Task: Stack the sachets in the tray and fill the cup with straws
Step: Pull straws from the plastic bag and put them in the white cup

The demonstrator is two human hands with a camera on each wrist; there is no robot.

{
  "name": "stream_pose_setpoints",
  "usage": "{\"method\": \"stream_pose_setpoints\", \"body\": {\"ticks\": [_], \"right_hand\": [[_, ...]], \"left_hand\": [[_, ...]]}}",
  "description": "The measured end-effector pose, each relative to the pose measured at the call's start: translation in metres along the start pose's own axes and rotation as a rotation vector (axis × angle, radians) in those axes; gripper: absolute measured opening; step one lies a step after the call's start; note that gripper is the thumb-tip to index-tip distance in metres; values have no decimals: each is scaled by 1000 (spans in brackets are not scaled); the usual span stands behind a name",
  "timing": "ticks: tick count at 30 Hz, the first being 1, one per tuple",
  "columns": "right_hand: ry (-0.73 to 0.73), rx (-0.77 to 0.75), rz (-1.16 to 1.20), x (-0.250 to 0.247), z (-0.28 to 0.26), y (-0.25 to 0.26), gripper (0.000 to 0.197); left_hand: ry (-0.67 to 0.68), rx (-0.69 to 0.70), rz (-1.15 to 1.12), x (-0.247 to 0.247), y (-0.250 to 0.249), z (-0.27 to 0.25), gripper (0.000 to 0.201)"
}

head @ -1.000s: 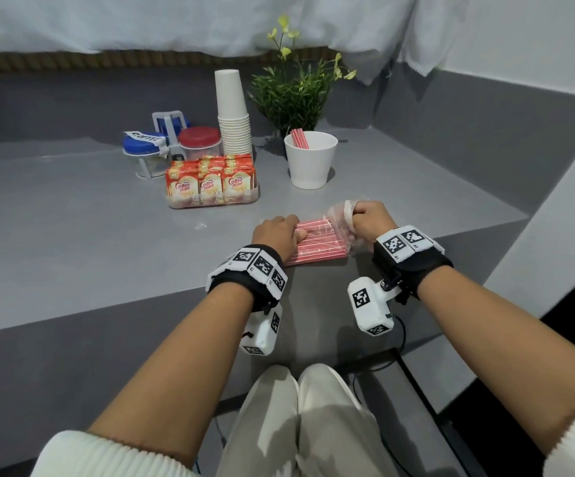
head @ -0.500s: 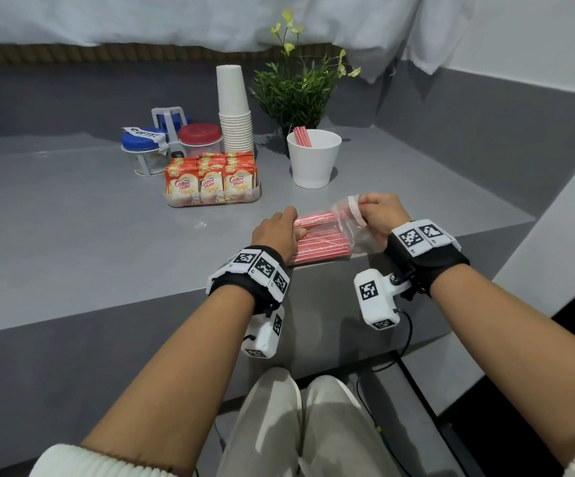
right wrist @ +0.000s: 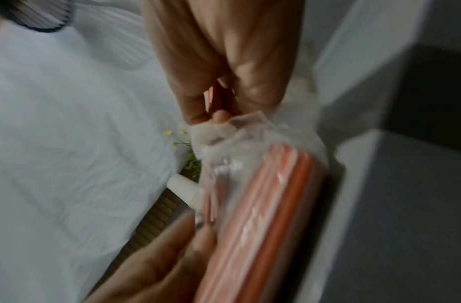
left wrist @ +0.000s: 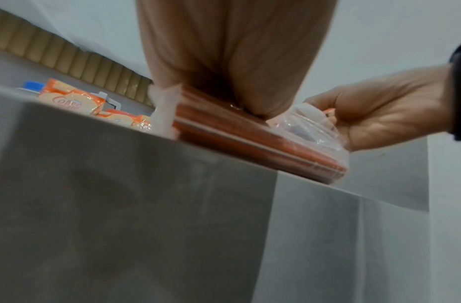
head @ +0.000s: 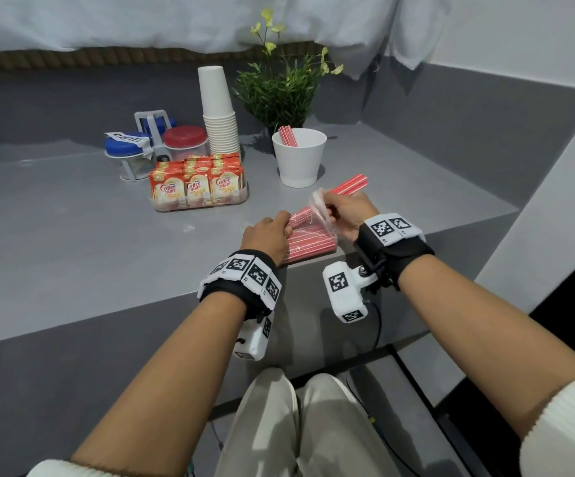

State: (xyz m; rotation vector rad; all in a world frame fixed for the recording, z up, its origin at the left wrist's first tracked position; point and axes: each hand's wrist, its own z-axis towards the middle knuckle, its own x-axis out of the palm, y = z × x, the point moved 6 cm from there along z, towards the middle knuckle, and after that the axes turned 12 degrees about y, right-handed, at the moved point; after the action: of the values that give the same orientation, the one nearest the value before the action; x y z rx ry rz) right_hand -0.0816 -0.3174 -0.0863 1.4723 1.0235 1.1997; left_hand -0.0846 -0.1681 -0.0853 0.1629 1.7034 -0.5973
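A clear bag of red-and-white straws (head: 313, 241) lies at the counter's front edge. My left hand (head: 268, 232) holds its left end down, fingers curled over it. My right hand (head: 342, 210) grips a small bunch of straws (head: 351, 184) that sticks out up and to the right, past the bag's open mouth. The white cup (head: 299, 160) stands just beyond, with a few straws (head: 287, 136) leaning inside. Left of it, orange Coffee-mate sachets (head: 196, 187) stand in rows in a clear tray (head: 203, 205). The right wrist view is blurred; the bag (right wrist: 263, 205) fills its lower middle.
A tall stack of paper cups (head: 219, 111), a blue-lidded jar (head: 124, 148), a red-lidded jar (head: 184, 137) and a potted plant (head: 279, 94) stand behind the tray and cup. A grey wall rises at the right; the counter edge runs under my wrists.
My right hand has risen from the bag's mouth and drawn a bunch of straws out, up and to the right. My left hand stays on the bag.
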Motion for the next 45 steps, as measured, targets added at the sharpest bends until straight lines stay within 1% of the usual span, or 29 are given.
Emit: {"method": "stream_pose_setpoints", "body": {"ticks": [2,5,7,9,11,13,14,15,17,19,21,23,25,29,32,34,35,38,39,41,45], "right_hand": [[-50,-57,-209,-6,4,20,27],[-141,-123,-479,-16,6,50,20],[-136,-163,-582,-13,5,60,13],[-90,-217,-626,0,1,60,8],[-88,-300,-553,14,-4,55,9],[-131,-328,-316,18,-6,45,13],[-149,-318,-186,18,-5,39,14],[-161,-305,-75,19,-5,33,13],[-165,-267,66,21,-2,22,9],[-146,-227,154,23,1,14,18],[-143,-228,206,22,4,13,26],[-162,-252,215,18,3,20,30],[-170,-293,155,16,2,37,33],[-177,-412,-214,16,3,76,36],[-148,-441,-384,17,2,78,34],[-121,-401,-387,13,1,62,31],[-109,-375,-340,10,0,51,29],[-112,-298,-91,-2,0,29,31],[-127,-278,-50,-4,1,29,33],[-177,-285,-79,-5,3,40,36],[-227,-414,-309,0,5,81,41]], "left_hand": [[28,-8,2,0,1,1,34],[67,-33,25,1,2,1,36],[72,-59,40,2,0,2,36],[30,-92,41,1,-3,1,36],[-67,-125,49,-3,-7,-4,36],[-155,-138,70,-8,-10,-9,33],[-165,-138,62,-8,-10,-10,31],[-149,-136,42,-7,-11,-11,30],[-72,-118,6,-6,-11,-11,28],[9,-95,-17,-6,-11,-9,29],[54,-79,-54,-7,-9,-8,31],[87,-77,-94,-7,-8,-7,34],[125,-82,-113,-7,-8,-7,37],[188,-89,-102,-7,-8,-6,48],[226,-97,-110,-7,-8,-6,56],[234,-102,-116,-8,-8,-7,57],[237,-104,-112,-9,-9,-7,57],[244,-104,-105,-11,-11,-8,55],[247,-104,-104,-11,-11,-8,55],[259,-100,-100,-11,-13,-8,55],[267,-91,-83,-12,-15,-8,55]]}}
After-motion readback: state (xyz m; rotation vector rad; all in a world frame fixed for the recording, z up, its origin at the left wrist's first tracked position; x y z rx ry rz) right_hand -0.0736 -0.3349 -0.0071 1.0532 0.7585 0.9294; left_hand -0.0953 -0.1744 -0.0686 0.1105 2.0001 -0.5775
